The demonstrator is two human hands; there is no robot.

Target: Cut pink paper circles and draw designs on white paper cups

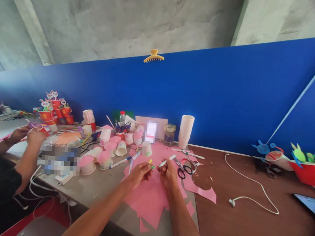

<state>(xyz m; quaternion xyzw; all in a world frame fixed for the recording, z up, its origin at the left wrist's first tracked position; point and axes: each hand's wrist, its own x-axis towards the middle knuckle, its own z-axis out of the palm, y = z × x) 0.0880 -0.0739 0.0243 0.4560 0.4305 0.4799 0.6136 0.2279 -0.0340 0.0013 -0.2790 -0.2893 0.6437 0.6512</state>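
Note:
Over the pink paper [147, 203], my right hand [168, 174] is closed around a white marker [167, 161], whose near tip points toward my other hand. A small green piece, apparently a marker cap [152, 167], is pinched in the fingers of my left hand [140, 174]. The hands are close together but apart. A bit of yellow [150, 161] shows just behind my left fingers. Black-handled scissors [183, 170] lie right of my right hand. Beyond my hands stands a white paper cup [146, 149] with faint green marks.
Several pink-trimmed cups [87, 164] crowd the left. A stack of white cups [185, 132] and a glass jar [169, 134] flank a lit phone [150, 132]. A white cable [260, 181] crosses the brown tabletop. At far left, a co-worker's hands [36, 137] handle something purple.

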